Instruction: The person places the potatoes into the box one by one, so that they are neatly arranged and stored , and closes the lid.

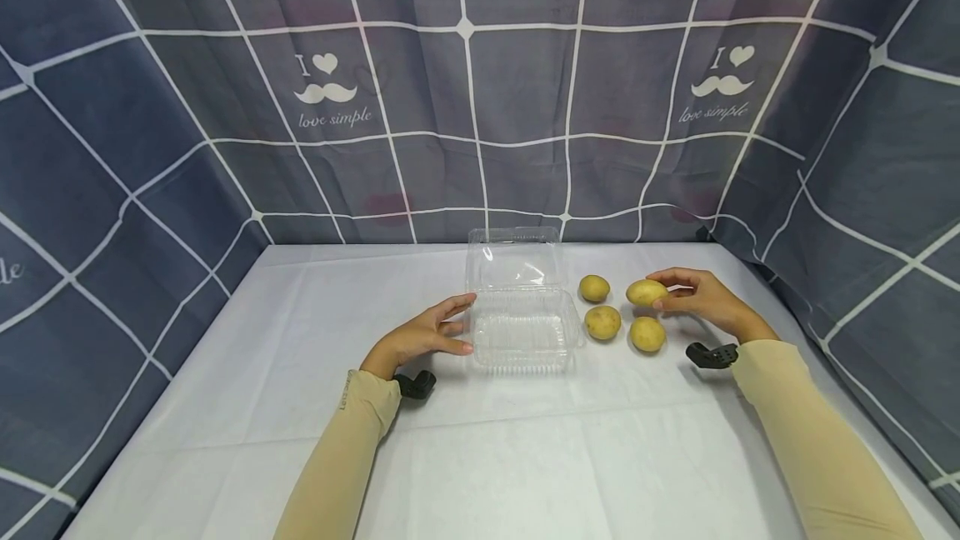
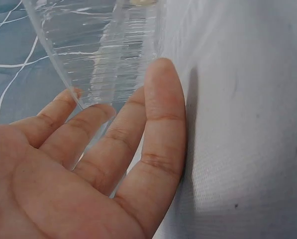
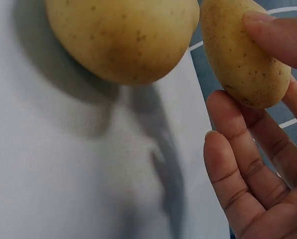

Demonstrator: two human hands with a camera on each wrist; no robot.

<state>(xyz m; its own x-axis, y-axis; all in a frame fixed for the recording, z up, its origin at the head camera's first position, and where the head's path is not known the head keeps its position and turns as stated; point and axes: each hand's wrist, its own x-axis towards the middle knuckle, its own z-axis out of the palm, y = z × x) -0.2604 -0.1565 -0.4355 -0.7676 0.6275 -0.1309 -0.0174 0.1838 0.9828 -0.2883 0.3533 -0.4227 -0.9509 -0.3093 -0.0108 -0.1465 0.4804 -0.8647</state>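
A grid-patterned curtain (image 1: pixel 420 90) walls in a white-covered table (image 1: pixel 525 465), where a person in beige sleeves (image 1: pixel 817 440) works with both hands. A clear plastic container (image 1: pixel 521 336) sits towards the middle of the table's back edge, its lid (image 1: pixel 517 261) open on the side facing that edge. The left hand (image 1: pixel 420 336) reaches to the container's left side, fingers apart and nearly straight, fingertips against the plastic. The right hand (image 1: pixel 701 298), on the side of the table's right edge, pinches an oblong potato (image 1: pixel 642 292) between thumb and fingers. Black wrist devices (image 1: pixel 711 355) show under both cuffs. Three rounder potatoes (image 1: pixel 602 322) rest on the cloth between container and right hand: two nearer the front, one, the smallest-looking, closer to the back edge.
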